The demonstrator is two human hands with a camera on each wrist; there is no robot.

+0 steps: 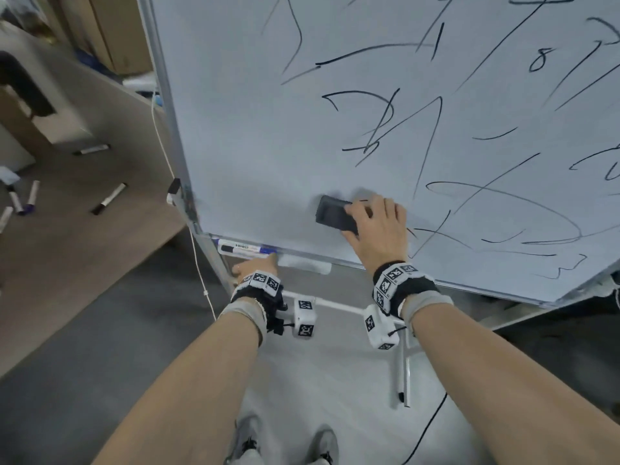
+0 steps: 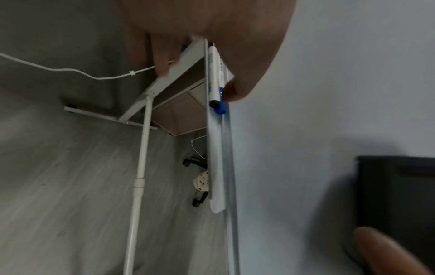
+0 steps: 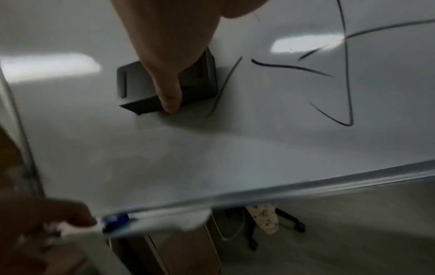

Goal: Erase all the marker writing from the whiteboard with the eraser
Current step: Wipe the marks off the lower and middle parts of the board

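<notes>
The right hand (image 1: 377, 226) grasps the eraser (image 1: 335, 214), fingers curled over its top edge and thumb on the lower edge, and presses it flat against the whiteboard (image 1: 255, 135) low down, a little left of the middle. In the right wrist view the thumb (image 3: 168, 89) lies across the dark block, whose right edge sits just beside a faint curved stroke. The left hand (image 1: 256, 265) grips the tray (image 1: 303, 263) at the board's lower left, fingers wrapped under its lip and thumb on top beside a marker (image 1: 241, 248) lying in it; it looks to be steadying the board.

The job seems barely begun. The lower left of the board around the eraser is bare, though whether that patch has been wiped I cannot say. Everything right of and above the eraser carries writing (image 1: 469, 209): loops, crossed lines and a small figure eight, reaching the top and right edges of the head view.

The board's top and right side are cut off, so how much more writing lies beyond is unknown. The eraser's felt face is hidden against the board. Both wrist views are blurred, and the left fingers are mostly out of sight under the tray.
</notes>
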